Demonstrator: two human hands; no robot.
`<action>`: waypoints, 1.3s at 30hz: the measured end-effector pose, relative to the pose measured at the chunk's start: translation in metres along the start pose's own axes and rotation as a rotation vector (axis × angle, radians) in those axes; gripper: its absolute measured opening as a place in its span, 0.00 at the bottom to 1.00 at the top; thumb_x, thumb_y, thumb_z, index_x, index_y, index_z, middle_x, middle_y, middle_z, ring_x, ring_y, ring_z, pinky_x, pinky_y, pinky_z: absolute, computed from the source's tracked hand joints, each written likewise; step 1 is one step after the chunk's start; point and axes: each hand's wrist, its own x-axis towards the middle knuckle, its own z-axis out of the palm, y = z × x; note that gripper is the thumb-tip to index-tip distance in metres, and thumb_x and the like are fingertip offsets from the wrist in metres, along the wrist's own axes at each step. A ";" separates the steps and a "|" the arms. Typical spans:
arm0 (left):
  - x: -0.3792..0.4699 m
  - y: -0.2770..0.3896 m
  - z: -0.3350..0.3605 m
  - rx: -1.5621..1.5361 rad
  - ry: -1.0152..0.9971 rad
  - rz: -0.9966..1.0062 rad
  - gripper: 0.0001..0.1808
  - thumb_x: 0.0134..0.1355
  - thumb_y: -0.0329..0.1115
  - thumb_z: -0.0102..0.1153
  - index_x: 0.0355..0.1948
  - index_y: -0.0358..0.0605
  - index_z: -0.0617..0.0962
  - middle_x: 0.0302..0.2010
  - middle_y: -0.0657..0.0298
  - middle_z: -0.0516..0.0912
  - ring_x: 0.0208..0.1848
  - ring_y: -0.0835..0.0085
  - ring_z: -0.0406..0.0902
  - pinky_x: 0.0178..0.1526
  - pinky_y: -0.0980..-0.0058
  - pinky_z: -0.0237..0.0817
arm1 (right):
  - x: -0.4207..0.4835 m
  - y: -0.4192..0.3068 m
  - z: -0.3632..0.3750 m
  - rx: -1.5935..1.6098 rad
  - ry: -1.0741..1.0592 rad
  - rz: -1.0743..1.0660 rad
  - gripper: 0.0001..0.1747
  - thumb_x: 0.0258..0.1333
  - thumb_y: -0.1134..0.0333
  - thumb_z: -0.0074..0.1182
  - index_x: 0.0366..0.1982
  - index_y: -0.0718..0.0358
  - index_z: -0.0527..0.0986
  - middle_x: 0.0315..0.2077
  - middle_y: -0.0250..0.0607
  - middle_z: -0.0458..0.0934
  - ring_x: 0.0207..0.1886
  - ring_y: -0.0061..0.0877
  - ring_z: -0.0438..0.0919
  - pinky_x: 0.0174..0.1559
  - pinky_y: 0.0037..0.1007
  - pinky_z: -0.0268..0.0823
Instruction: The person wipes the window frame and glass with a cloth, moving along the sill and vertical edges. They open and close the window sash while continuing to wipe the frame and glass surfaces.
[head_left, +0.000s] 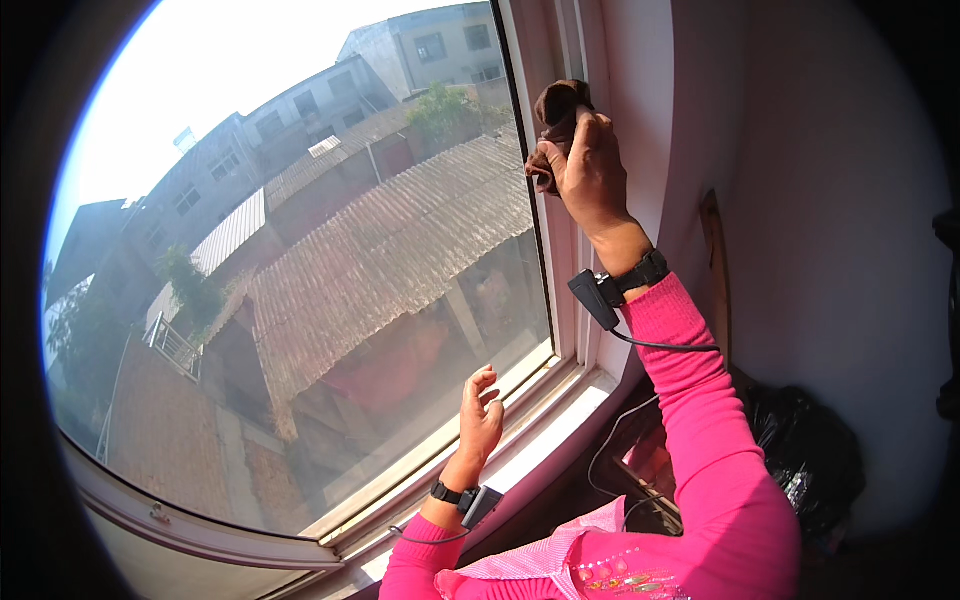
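My right hand (596, 169) grips a bunched brown cloth (559, 112) against the white window frame (555, 247), at the upper right side of the pane. Lower down, my left hand (481, 416) is raised near the bottom of the window glass (390, 330), its fingers loosely bent and apart with nothing in them. Whether it touches the glass I cannot tell. Both wrists carry black straps with small devices and cables.
A sunlit white sill (551, 427) runs below the window. To the right, a black plastic bag (806, 457) sits by the wall, near an upright brown wooden piece (716, 270). Cables hang beside my right arm. Outside stand buildings and a corrugated roof (390, 240).
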 end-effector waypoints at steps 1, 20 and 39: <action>-0.018 -0.006 -0.007 0.013 0.001 -0.027 0.24 0.52 0.17 0.43 0.52 0.42 0.68 0.57 0.57 0.68 0.57 0.67 0.69 0.55 0.70 0.64 | 0.004 -0.005 0.015 -0.088 -0.032 0.022 0.29 0.51 0.61 0.59 0.49 0.67 0.61 0.44 0.54 0.67 0.45 0.46 0.70 0.45 0.39 0.68; -0.215 0.043 -0.275 1.085 1.271 0.100 0.34 0.49 0.23 0.56 0.58 0.35 0.59 0.56 0.49 0.64 0.58 0.55 0.61 0.59 0.62 0.53 | -0.397 0.007 -0.121 0.531 -2.189 0.513 0.22 0.51 0.61 0.62 0.41 0.71 0.71 0.34 0.46 0.79 0.38 0.26 0.77 0.42 0.29 0.69; -0.233 0.117 -0.434 1.260 1.429 -0.069 0.31 0.44 0.28 0.66 0.48 0.32 0.65 0.44 0.46 0.70 0.49 0.48 0.66 0.54 0.58 0.59 | -0.395 -0.126 -0.042 0.467 -1.905 0.230 0.32 0.41 0.54 0.65 0.41 0.71 0.68 0.40 0.61 0.76 0.45 0.49 0.76 0.47 0.41 0.68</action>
